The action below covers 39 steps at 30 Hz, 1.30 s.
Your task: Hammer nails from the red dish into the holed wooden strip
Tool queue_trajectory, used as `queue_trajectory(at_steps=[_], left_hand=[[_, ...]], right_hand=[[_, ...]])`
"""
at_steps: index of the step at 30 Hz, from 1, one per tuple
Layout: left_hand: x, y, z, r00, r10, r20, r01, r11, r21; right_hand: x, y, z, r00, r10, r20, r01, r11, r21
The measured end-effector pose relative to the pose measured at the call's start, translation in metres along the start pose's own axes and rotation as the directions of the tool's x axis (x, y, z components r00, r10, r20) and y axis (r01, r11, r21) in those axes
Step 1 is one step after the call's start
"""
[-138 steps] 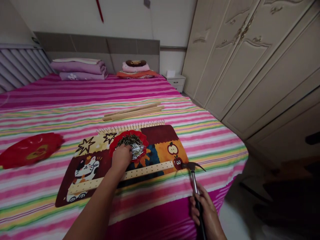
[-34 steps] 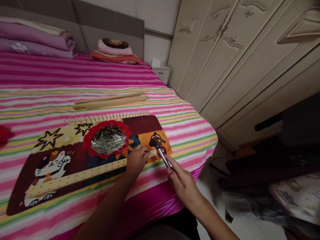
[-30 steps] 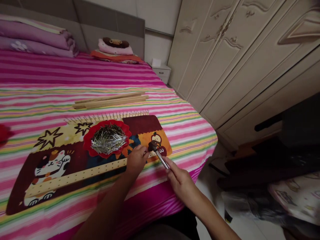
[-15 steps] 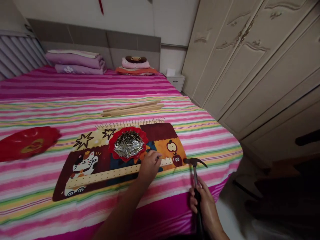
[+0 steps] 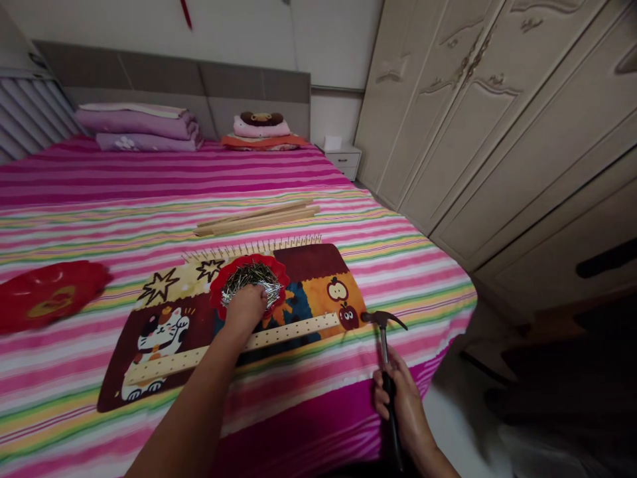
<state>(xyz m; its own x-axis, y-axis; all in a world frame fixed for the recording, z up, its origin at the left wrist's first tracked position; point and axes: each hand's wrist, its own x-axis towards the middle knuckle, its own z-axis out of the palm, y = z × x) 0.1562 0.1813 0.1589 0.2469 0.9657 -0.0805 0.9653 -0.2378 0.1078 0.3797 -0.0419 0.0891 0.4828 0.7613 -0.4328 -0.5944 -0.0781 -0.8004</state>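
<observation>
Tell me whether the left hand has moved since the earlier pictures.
Yes: the left hand went leftward from the printed apple to the red dish of nails.

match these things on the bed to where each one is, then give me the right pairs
1. steel claw hammer
2. pile of thin metal nails
3. red scalloped plate
4. bundle of pale wooden strips

A. on the pink striped bedspread, left of the printed cat mat
B. beyond the mat
C. in the right hand
D. in a red dish, under the left hand

Pairs: 1-C, 2-D, 3-A, 4-B
</observation>
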Motion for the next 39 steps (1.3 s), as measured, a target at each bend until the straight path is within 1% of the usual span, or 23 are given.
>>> queue_trajectory(at_steps=[3,5,7,9,11,12,14,16,17,19,22,24,25,28,30,32,35,37,39], left_hand=[[-0.001,-0.001,0.001,1.000,0.012,-0.012,-0.013,1.000,-0.009],[-0.002,-0.005,0.002,0.999,0.019,-0.041,-0.021,0.997,-0.070],[-0.005,-0.010,0.002,0.998,-0.009,-0.064,-0.005,0.977,-0.212],[-0.008,-0.013,0.000,0.996,-0.067,-0.066,0.034,0.912,-0.410],[-0.013,-0.014,-0.004,0.992,-0.114,-0.048,0.061,0.790,-0.611],[-0.015,-0.014,-0.006,0.991,-0.127,-0.032,0.068,0.708,-0.703],[-0.022,-0.012,-0.011,0.991,-0.131,0.027,0.090,0.507,-0.857],[-0.028,-0.010,-0.014,0.988,-0.114,0.105,0.135,0.305,-0.943],[-0.030,-0.009,-0.016,0.986,-0.105,0.132,0.153,0.227,-0.962],[-0.035,-0.009,-0.017,0.982,-0.096,0.165,0.176,0.125,-0.976],[-0.040,-0.009,-0.017,0.977,-0.093,0.193,0.198,0.043,-0.979],[-0.043,-0.005,-0.016,0.978,-0.062,0.199,0.201,0.016,-0.980],[-0.045,-0.002,-0.015,0.980,-0.032,0.197,0.198,0.019,-0.980],[-0.051,0.015,-0.011,0.978,0.069,0.196,0.190,0.077,-0.979],[-0.054,0.029,-0.006,0.974,0.104,0.202,0.190,0.110,-0.976],[-0.055,0.043,0.001,0.978,0.097,0.183,0.171,0.126,-0.977],[-0.051,0.059,0.016,0.994,0.047,0.096,0.086,0.186,-0.979],[-0.047,0.066,0.027,0.999,0.010,0.042,0.038,0.234,-0.972],[-0.044,0.070,0.036,1.000,-0.011,0.019,0.021,0.261,-0.965]], right_hand=[[0.001,0.001,-0.002,1.000,-0.002,0.002,0.002,1.000,0.002],[0.002,0.002,-0.003,1.000,0.006,0.009,-0.006,1.000,0.006],[0.004,0.002,-0.004,1.000,0.014,0.017,-0.014,1.000,0.014],[0.005,0.002,-0.004,1.000,0.018,0.020,-0.018,1.000,0.022],[0.005,0.003,-0.004,1.000,0.021,0.019,-0.022,0.999,0.030],[0.004,0.003,-0.004,1.000,0.021,0.019,-0.021,0.999,0.031],[0.003,0.002,-0.003,1.000,0.016,0.019,-0.016,0.999,0.028],[0.002,0.001,-0.003,1.000,0.014,0.016,-0.015,1.000,0.018],[0.002,0.000,-0.003,1.000,0.018,0.015,-0.018,1.000,0.016],[0.002,-0.001,-0.003,0.999,0.032,0.019,-0.032,0.999,0.019],[0.003,-0.001,-0.004,0.999,0.043,0.027,-0.044,0.999,0.031],[0.004,-0.001,-0.005,0.999,0.046,0.029,-0.047,0.998,0.041],[0.005,-0.001,-0.006,0.998,0.048,0.031,-0.049,0.998,0.048],[0.004,-0.002,-0.006,0.998,0.051,0.039,-0.053,0.997,0.063],[0.004,-0.002,-0.005,0.998,0.047,0.038,-0.050,0.997,0.065],[0.004,-0.002,-0.004,0.998,0.047,0.038,-0.049,0.997,0.066],[0.005,-0.002,-0.005,0.998,0.047,0.034,-0.049,0.997,0.065],[0.005,-0.002,-0.005,0.998,0.047,0.035,-0.049,0.997,0.067],[0.006,-0.002,-0.005,0.998,0.046,0.039,-0.048,0.996,0.070]])
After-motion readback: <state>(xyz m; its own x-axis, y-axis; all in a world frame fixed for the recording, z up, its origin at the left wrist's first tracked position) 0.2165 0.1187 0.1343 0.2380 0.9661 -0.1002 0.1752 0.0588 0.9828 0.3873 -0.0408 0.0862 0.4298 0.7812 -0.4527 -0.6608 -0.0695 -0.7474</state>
